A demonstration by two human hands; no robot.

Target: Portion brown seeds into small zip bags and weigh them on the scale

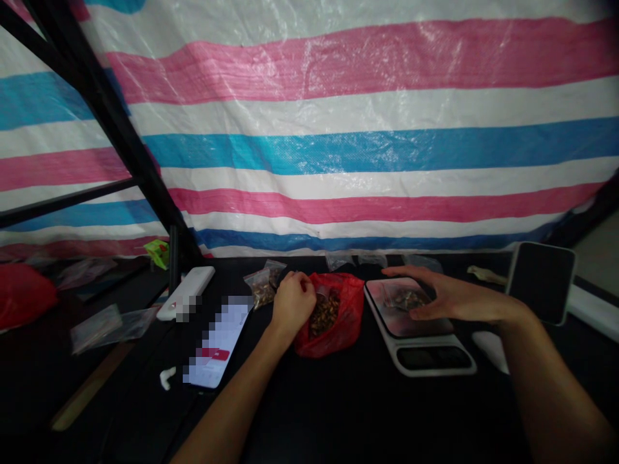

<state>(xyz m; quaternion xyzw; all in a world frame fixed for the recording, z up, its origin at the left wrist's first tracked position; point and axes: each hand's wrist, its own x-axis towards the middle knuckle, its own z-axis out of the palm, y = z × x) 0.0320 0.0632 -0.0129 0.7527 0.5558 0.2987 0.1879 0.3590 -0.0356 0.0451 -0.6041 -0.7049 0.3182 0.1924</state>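
My left hand [293, 303] is closed, its fingers curled at the left rim of a red plastic bag [345, 328]. Whatever it pinches, if anything, is hidden. Inside the bag lie many small brass-coloured pieces [326, 314], too small to name exactly. My right hand [449, 296] is open above a white digital scale [394, 351], thumb and fingers apart. Under it, on the scale's shiny plate, rests a small clear bag [406, 299] with similar pieces in it. Filled zip bags [261, 288] lie just left of my left hand.
A lit phone [217, 354], a white earbud [167, 377] and a white power bank [186, 293] lie to the left, near empty clear bags [104, 328]. A dark-screened device [541, 281] stands at right. Striped plastic sheeting [338, 148] hangs behind the black table [338, 412].
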